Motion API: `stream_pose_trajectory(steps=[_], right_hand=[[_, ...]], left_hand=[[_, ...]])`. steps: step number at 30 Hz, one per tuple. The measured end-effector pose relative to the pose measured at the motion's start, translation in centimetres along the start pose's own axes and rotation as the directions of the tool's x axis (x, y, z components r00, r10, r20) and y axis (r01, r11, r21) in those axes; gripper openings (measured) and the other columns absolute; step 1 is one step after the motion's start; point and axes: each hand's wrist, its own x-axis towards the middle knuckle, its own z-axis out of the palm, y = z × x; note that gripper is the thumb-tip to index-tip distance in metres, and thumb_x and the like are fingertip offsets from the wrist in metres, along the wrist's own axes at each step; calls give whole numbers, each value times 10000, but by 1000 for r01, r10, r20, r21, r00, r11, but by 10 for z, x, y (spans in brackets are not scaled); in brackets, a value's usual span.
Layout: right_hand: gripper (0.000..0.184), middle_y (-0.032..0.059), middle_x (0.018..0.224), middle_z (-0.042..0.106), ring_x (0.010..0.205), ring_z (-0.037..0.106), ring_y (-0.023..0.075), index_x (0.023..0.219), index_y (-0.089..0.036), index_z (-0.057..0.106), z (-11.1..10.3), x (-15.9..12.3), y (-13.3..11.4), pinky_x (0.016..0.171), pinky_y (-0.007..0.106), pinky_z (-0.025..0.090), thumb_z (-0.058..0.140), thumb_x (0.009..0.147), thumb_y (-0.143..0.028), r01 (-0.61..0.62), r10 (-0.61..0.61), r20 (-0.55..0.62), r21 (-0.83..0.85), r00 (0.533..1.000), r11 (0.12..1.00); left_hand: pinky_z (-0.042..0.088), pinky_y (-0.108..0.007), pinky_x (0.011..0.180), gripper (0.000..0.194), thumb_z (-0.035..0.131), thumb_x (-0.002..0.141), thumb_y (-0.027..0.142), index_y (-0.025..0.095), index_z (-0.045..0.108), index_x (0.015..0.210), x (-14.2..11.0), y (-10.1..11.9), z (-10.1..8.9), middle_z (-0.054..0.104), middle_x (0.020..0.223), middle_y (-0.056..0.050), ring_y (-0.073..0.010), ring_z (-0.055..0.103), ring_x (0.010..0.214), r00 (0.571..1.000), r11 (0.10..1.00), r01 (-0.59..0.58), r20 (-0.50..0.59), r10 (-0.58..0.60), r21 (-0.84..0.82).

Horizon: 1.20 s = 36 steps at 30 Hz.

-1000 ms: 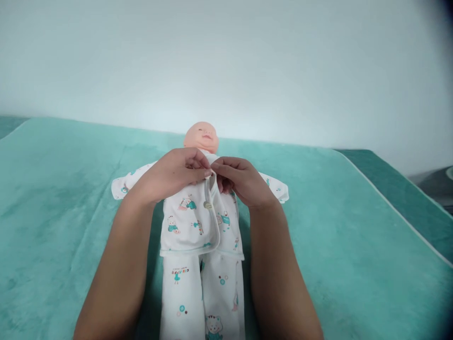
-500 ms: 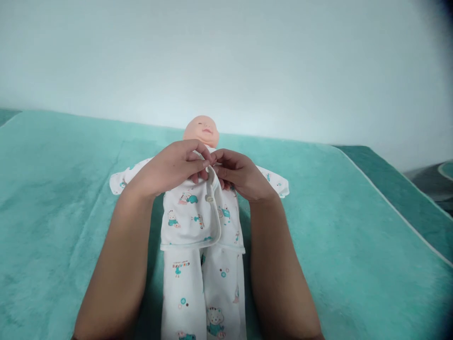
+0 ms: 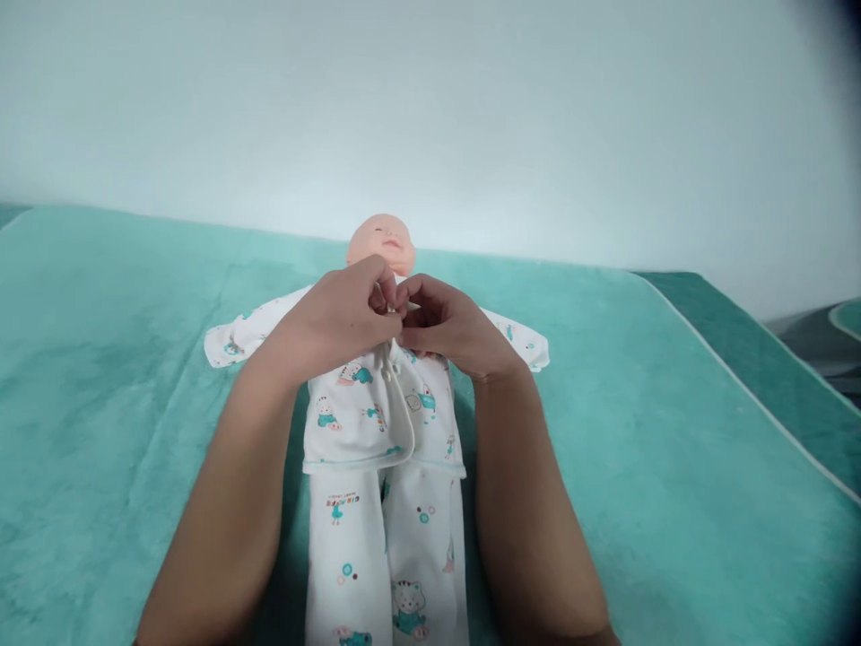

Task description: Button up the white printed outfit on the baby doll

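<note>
A baby doll [image 3: 380, 240] lies on its back, dressed in a white printed shirt [image 3: 350, 422] and matching trousers [image 3: 350, 538]. Over the doll's upper chest, my left hand [image 3: 353, 305] pinches the front edge of the shirt between thumb and fingers. Close against it on the right, my right hand [image 3: 447, 323] also has its fingertips closed on the shirt front. Their fingertips meet and hide the spot being gripped. Below them the overlapping front edge hangs folded, its lower corner lying loose. The doll's sleeves stretch out to both sides.
A teal plush cover [image 3: 639, 431] spreads under the doll. Behind it rises a pale wall [image 3: 430, 108]. At the right, a darker green strip [image 3: 746, 359] borders the cover, with a dark item [image 3: 821, 345] beyond, partly out of view.
My left fingers have closed and turned over the shirt edge, and my right fingertips have drawn against them. The front edge is now pulled up and folded; the button seen earlier is covered.
</note>
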Motion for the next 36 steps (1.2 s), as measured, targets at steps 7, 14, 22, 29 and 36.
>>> stream_pose_trajectory(steps=[7, 14, 22, 29, 36], right_hand=[[329, -45, 846, 549, 599, 516, 56, 939, -209, 606, 0, 0, 2, 466, 193, 378, 847, 716, -210, 8, -8, -14, 30, 1000, 1000], [343, -53, 795, 552, 560, 502, 55, 943, -217, 602, 0, 0, 2, 451, 193, 365, 859, 716, -214, -7, 8, -38, 25, 999, 1000], [386, -62, 787, 553, 522, 486, 43, 928, -221, 593, -2, 2, 6, 417, 189, 330, 895, 689, -255, 15, -11, -54, 78, 998, 997], [400, -78, 728, 535, 491, 451, 40, 920, -231, 589, -2, 4, 8, 408, 189, 309, 909, 684, -275, 30, -25, -40, 124, 999, 992], [375, -73, 698, 493, 464, 382, 47, 883, -230, 568, -2, 7, 13, 391, 203, 276, 860, 729, -408, 107, -87, -112, 185, 990, 977]], left_hand=[[392, -271, 577, 171, 685, 757, 253, 230, 527, 817, 0, -2, -6, 578, 818, -12, -139, 549, 703, 999, 989, -27, 40, 33, -143], [388, -265, 582, 218, 674, 713, 208, 225, 476, 803, 3, -7, -6, 557, 806, -13, -140, 541, 714, 1000, 981, -6, 24, 11, -193], [400, -264, 560, 240, 649, 675, 165, 216, 435, 771, 7, -8, -1, 564, 824, -14, -118, 526, 685, 1000, 957, -15, 3, 17, -291], [415, -257, 536, 221, 660, 684, 173, 220, 475, 796, 12, -10, 0, 603, 818, -8, -106, 534, 626, 1000, 937, -10, 9, 14, -349], [465, -282, 623, 234, 538, 823, 215, 250, 656, 1023, 15, -10, 5, 627, 749, 2, -159, 592, 679, 988, 986, -55, -153, 31, -158]])
